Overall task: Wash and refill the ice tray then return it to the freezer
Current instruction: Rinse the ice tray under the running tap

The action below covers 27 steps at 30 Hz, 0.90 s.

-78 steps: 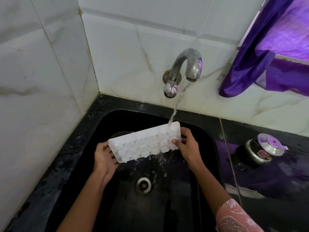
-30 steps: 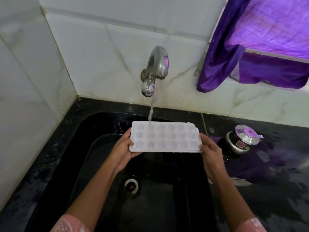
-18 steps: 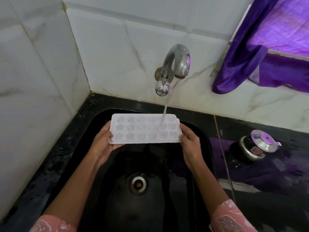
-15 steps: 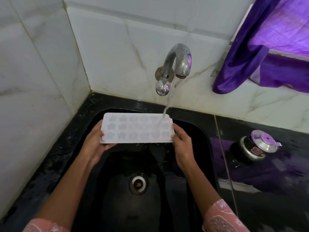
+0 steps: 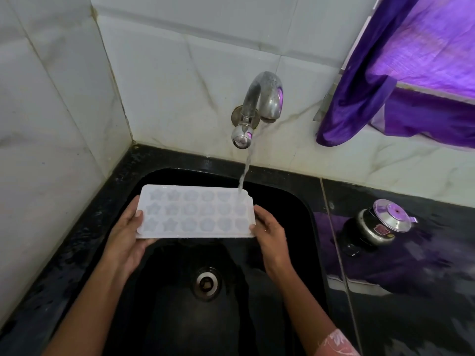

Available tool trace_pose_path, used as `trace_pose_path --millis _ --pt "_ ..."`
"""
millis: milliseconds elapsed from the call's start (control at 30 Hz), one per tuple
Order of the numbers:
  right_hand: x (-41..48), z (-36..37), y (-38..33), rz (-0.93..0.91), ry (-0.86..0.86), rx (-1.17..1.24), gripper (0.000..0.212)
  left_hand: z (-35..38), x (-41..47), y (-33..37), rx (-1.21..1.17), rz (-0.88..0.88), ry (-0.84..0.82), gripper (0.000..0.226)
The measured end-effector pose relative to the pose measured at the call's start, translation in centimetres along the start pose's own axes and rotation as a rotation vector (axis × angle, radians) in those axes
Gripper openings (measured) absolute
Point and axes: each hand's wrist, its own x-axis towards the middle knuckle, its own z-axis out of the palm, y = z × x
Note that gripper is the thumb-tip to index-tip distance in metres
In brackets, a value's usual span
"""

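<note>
A white ice tray [image 5: 195, 213] with star and flower shaped cells is held level over the black sink [image 5: 290, 199]. My left hand [image 5: 126, 240] grips its left end, thumb on top. My right hand [image 5: 270, 233] holds its right end, fingers curled round the edge. The steel tap [image 5: 259, 106] on the back wall runs, and its stream [image 5: 244, 173] falls into the cells at the tray's far right corner.
The drain [image 5: 206, 283] lies in the sink floor below the tray. A small steel pressure cooker [image 5: 380, 224] stands on the black counter to the right. A purple curtain [image 5: 401, 73] hangs at the upper right. White tiled walls close the left and back.
The tray went from tilted and draining to level with its cells up. It then slid left under the stream, so the water now lands at its right end.
</note>
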Motion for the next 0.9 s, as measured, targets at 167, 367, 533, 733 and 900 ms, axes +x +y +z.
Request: trace_pose_path --millis 167,367,533,733,900 --pt "4.5 -1.3 -5.0 -0.233 0.117 -0.506 0.048 1.0 -1.2 -1.3 -0.037 -0.023 0.035 0.04" --pt "9.8 2.4 -12.0 -0.713 -0.063 -1.317 0.068 1.0 -1.7 -1.1 -0.014 -0.02 0.056 0.04" --pt "11.3 4.5 -13.3 -0.823 -0.125 -1.451 0.035 0.4 -1.7 -0.8 0.009 -0.021 0.057 0.04" --pt "11.3 5.0 -13.5 -0.839 -0.115 -1.388 0.03 0.1 -1.5 -0.7 -0.005 -0.021 0.084 0.041" --pt "11.1 5.3 -13.8 -0.813 -0.086 -1.338 0.03 0.5 -1.5 -0.8 -0.025 -0.027 0.099 0.041"
